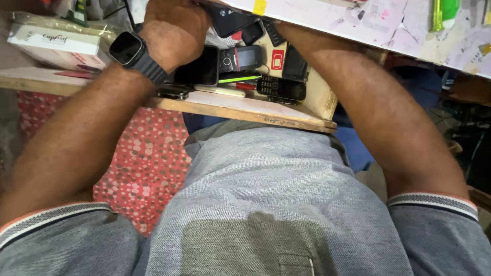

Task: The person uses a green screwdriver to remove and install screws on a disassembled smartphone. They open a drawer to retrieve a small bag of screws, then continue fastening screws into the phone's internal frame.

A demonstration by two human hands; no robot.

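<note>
An open wooden drawer [255,115] sits in front of my body, filled with several mobile phones. My left hand [174,30], with a black smartwatch [127,48] on its wrist, reaches into the back of the drawer with its fingers curled down out of sight. It rests above a black smartphone [197,69], and a dark phone [227,20] sticks out beside it. I cannot tell whether it grips anything. My right forearm [368,107] runs along the drawer's right side and under the tabletop [358,20], which hides the hand.
The drawer also holds a small grey keypad phone [240,58], a black keypad phone [281,88], a green pen [239,78] and a red card [277,59]. A white box [53,43] lies on the left. Red dotted fabric [146,158] lies below the drawer.
</note>
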